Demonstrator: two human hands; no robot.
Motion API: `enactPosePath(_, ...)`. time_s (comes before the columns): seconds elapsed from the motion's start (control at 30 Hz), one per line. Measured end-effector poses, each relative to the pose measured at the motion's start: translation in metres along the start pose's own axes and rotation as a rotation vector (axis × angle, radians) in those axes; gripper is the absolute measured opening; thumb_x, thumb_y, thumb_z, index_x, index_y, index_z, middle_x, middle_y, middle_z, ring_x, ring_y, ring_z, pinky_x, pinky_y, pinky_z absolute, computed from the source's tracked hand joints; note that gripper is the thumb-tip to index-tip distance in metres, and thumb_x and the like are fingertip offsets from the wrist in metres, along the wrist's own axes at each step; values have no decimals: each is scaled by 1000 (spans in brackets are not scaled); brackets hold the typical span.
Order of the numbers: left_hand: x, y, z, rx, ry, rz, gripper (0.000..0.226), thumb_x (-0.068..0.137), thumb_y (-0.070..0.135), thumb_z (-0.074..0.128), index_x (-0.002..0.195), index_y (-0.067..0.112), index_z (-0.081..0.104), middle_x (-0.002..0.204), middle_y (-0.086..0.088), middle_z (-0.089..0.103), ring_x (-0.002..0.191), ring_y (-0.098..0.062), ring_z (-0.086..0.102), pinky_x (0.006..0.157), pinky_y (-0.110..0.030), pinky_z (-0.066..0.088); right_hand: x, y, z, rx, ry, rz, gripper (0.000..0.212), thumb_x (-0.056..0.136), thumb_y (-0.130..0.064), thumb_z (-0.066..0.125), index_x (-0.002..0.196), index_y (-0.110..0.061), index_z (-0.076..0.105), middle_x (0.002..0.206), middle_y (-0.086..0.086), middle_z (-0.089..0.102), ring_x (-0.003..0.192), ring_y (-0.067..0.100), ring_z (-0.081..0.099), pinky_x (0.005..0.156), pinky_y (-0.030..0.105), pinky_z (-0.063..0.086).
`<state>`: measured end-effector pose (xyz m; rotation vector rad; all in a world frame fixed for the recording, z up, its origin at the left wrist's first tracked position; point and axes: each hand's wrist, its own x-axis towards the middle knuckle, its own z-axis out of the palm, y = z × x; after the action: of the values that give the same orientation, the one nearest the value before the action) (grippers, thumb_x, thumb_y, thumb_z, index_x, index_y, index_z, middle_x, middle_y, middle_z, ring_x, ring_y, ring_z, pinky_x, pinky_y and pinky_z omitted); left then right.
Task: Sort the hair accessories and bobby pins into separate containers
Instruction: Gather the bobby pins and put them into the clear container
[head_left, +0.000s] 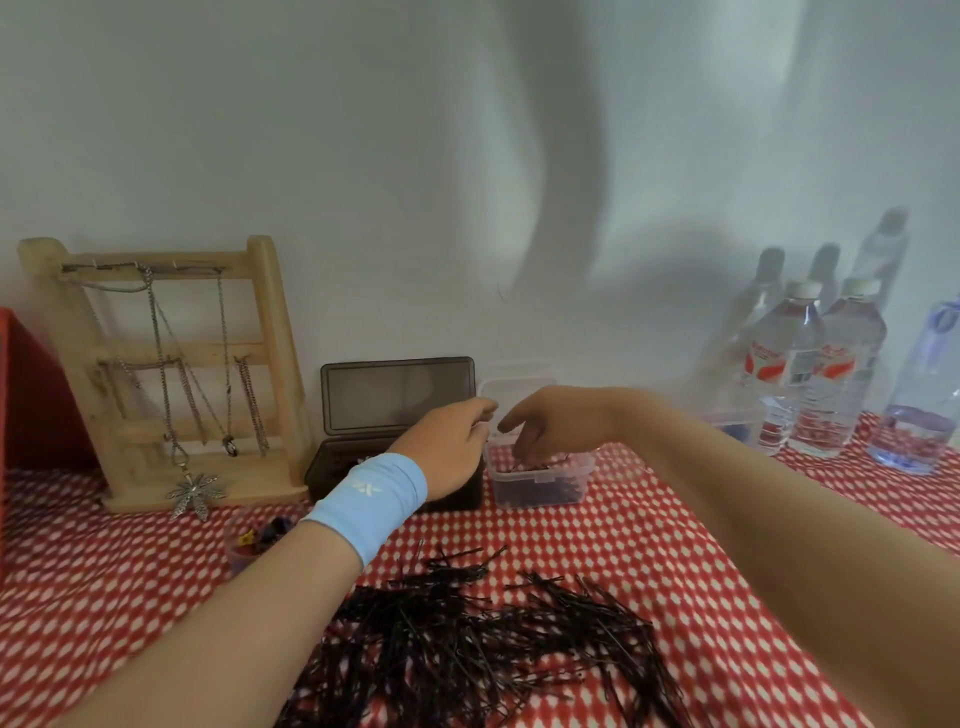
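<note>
A clear plastic tub with a layer of dark bobby pins in its bottom stands on the red-and-white patterned tablecloth, and everything else is easiest placed from it. The right hand hangs directly over the tub, fingers pointing down into it and loosely spread; a thin pin seems to sit at the fingertips, but the blur makes it impossible to tell whether it is gripped or let go. The left hand, with a light blue wristband on its wrist, is just left of the tub with its fingers curled together; whether they pinch anything cannot be told. Touching the tub's left side is a dark box with its lid standing open against the wall. Nearer the camera than the tub lies a big loose heap of black bobby pins. Left of the heap, partly hidden by the left forearm, is a small cup holding coloured hair accessories. Further left of the tub stands a wooden rack hung with necklaces. Well to the tub's right stand water bottles.
</note>
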<state>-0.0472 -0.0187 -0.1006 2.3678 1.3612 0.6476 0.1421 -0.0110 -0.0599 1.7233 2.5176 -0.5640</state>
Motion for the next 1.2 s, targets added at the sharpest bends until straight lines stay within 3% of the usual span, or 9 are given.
enactPosePath(0.2,5,9,13,70,11,90,39,104,24,39,141,20,49,142,2,53,128,-15,50,108,-29,38,-12,24,-2,181,243,19,31,99,-10,59,127,-17,69,112,-6,75,96,5,71,98,32,54)
enactPosePath(0.33,7,21,19,184,-183,129,40,100,40,43,135,25,56,131,3,59,123,-20,53,106,-36,39,-25,29,8,-17,272,86,27,98,-9,60,118,-20,74,117,-4,73,97,9,65,99,27,50)
enactPosePath(0.53,8,28,20,565,-308,129,39,98,50,38,85,22,61,90,-2,63,93,-23,55,95,-34,34,-25,18,17,-229,267,96,32,97,-13,59,125,-23,71,128,-3,69,114,17,63,101,32,48)
enactPosePath(0.63,11,29,20,514,-322,118,43,98,50,39,100,19,69,97,-3,66,96,-24,58,93,-33,37,-17,14,16,-357,234,130,29,94,-16,62,118,-27,74,119,-4,71,105,18,64,90,32,52)
enactPosePath(0.77,12,20,23,515,-346,133,42,96,52,38,102,24,70,99,0,68,101,-24,57,99,-38,41,-11,4,17,-565,178,236,15,95,-19,61,82,-13,63,72,-2,56,61,13,52,55,26,42)
enactPosePath(0.83,12,16,23,511,-346,126,41,95,53,39,98,25,70,97,1,68,102,-25,56,99,-40,43,-11,2,14,-555,167,249,24,93,-20,65,71,-16,56,69,-2,54,58,12,49,59,28,43)
enactPosePath(0.93,13,10,24,457,-330,93,41,91,56,41,103,29,69,102,1,68,108,-26,55,98,-41,45,-18,3,4,-506,217,247,7,90,-24,70,90,-19,75,82,-4,65,66,13,56,67,28,49)
enactPosePath(1.03,12,13,25,174,-262,15,44,93,54,48,131,32,54,127,4,63,118,-20,55,104,-38,45,-34,8,-11,-387,294,211,12,90,-24,68,93,-28,79,83,-12,66,69,7,56,69,27,49)
enactPosePath(1.2,11,22,18,-134,-73,20,41,100,30,50,141,26,49,135,9,59,121,-9,55,105,-25,40,-44,15,-17,-102,346,180,16,92,-24,67,98,-29,80,98,-10,75,86,10,66,82,30,55)
